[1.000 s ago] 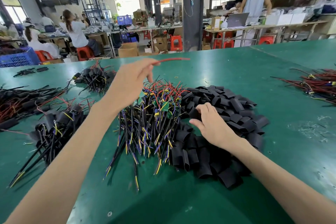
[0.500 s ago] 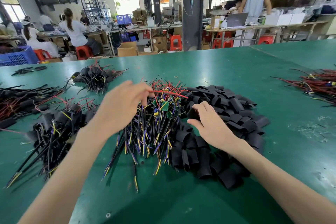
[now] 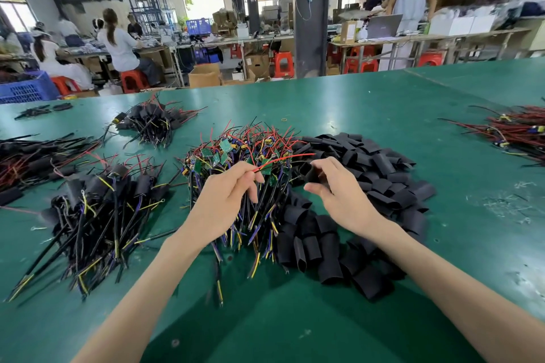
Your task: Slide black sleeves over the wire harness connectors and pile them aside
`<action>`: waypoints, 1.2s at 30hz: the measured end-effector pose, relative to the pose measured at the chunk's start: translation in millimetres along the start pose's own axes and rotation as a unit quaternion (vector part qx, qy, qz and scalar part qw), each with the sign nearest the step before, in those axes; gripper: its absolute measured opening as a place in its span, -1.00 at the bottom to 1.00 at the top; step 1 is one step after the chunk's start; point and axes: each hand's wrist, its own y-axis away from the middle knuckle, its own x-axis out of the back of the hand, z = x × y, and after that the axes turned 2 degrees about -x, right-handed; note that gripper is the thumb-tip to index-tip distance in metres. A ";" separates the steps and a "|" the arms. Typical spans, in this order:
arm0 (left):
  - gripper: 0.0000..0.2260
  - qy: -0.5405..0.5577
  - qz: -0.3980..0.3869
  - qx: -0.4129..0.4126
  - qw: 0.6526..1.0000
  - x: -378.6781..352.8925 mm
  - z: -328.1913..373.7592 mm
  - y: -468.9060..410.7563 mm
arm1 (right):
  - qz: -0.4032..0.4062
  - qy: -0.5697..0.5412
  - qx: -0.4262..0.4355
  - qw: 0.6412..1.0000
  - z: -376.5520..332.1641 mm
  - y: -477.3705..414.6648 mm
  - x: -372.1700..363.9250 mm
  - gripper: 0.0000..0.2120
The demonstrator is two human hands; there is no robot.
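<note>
Whereas a second ago the left hand (image 3: 227,200) was up in the air trailing a red lead and the right hand (image 3: 342,197) lay flat on the sleeve pile (image 3: 386,177), both now meet low over the middle of the tabletop (image 3: 354,109). Left thumb and fingers pinch one wire harness (image 3: 283,158) by its red leads, its small green board (image 3: 267,169) just past the fingertips, leads pointing toward the right hand. Right hand is off the heap, fingers curled round a single black sleeve (image 3: 306,170); sleeve and lead tips near, not yet overlapping. Judgement: pick-up done on both sides, threading is the step in hand, nothing of this harness covered yet. Unsleeved harnesses (image 3: 233,156) heaped under and beyond the left hand; sleeved pile (image 3: 97,200) toward the left edge. Hard to make out: whether the sleeve mouth is open or pressed flat, since the right fingers hide most of it; the harness's lower wires, lost in the heap behind the left hand; near wire ends, blurred. Another red bundle (image 3: 516,130) is cut off at the right edge
</note>
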 end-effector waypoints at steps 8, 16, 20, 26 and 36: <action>-0.77 0.032 -0.027 0.044 0.998 -3.5 -5.5 6.7 | 0.007 -0.045 -0.017 0.999 2.9 -1.0 0.1 -0.68; -0.79 -0.019 -0.042 0.030 0.998 -8.9 -7.4 10.0 | 0.023 -0.039 0.013 0.999 -0.9 -0.8 6.3 -0.71; -0.78 -0.075 -0.033 0.012 0.997 -9.6 -8.3 10.9 | 0.011 0.017 0.035 0.999 -2.9 -0.5 11.0 -0.69; -0.64 -0.135 -0.059 -0.062 0.987 -15.3 -0.9 14.9 | 0.002 0.275 0.130 0.953 -13.7 6.5 5.6 -0.63; -0.13 -0.007 -0.046 -0.092 0.995 -32.6 2.0 18.2 | -0.151 0.153 0.167 0.962 -32.6 16.7 -2.3 -0.57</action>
